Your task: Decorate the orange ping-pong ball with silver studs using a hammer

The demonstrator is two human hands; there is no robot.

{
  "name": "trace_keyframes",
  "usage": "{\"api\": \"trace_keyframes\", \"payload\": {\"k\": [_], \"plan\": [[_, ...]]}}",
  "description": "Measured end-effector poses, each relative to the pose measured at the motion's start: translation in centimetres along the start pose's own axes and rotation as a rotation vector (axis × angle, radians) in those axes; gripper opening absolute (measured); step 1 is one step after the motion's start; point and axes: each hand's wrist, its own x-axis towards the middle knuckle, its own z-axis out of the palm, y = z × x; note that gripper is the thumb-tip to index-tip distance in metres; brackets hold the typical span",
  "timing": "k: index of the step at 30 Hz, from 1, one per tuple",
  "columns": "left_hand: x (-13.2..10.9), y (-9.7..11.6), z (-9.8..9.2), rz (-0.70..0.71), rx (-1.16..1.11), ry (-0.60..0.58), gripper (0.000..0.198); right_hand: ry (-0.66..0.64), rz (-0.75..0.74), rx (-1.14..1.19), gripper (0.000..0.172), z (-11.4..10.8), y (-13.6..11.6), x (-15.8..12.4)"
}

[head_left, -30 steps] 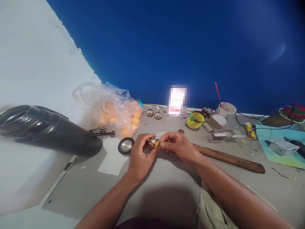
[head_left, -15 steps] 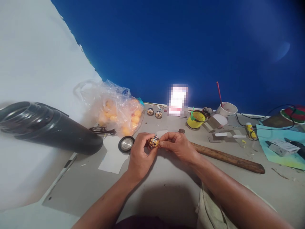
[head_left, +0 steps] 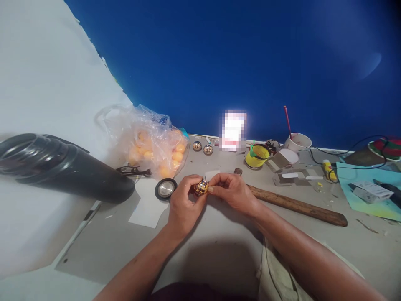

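Between thumb and fingers, my left hand [head_left: 185,205] grips a small orange ball [head_left: 201,187] covered with dark, shiny spots. My right hand [head_left: 231,191] is pinched at the ball's right side; whether a tiny piece sits between its fingertips is too small to tell. Behind the hands, two similar spotted balls, one on the left [head_left: 197,145] and one on the right [head_left: 208,149], rest on the grey table [head_left: 125,251]. A round black and silver disc [head_left: 166,189] lies just left of my left hand, partly over white paper [head_left: 145,211].
A clear bag of orange balls [head_left: 147,146] and a large dark cylinder [head_left: 72,171] are at left. To the right are a wooden-handled tool [head_left: 297,205], a yellow cup [head_left: 257,156], a white cup [head_left: 297,143], a glue stick [head_left: 330,170] and a blue-green sheet [head_left: 351,188].
The spotted ball has turned slightly in my left hand, and more of its dark spots show. Both hands keep nearly the same place.
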Motion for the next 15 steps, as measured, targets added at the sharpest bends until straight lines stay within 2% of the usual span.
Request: {"api": "trace_keyframes", "payload": {"k": [7, 15], "plan": [[-0.15, -0.10, 0.30, 0.026, -0.028, 0.062, 0.021, -0.009, -0.045, 0.025, 0.019, 0.46, 0.19, -0.09], [-0.23, 0.23, 0.38, 0.046, 0.025, 0.070, 0.019, -0.041, -0.014, 0.060, 0.023, 0.62, 0.58, -0.05]]}}
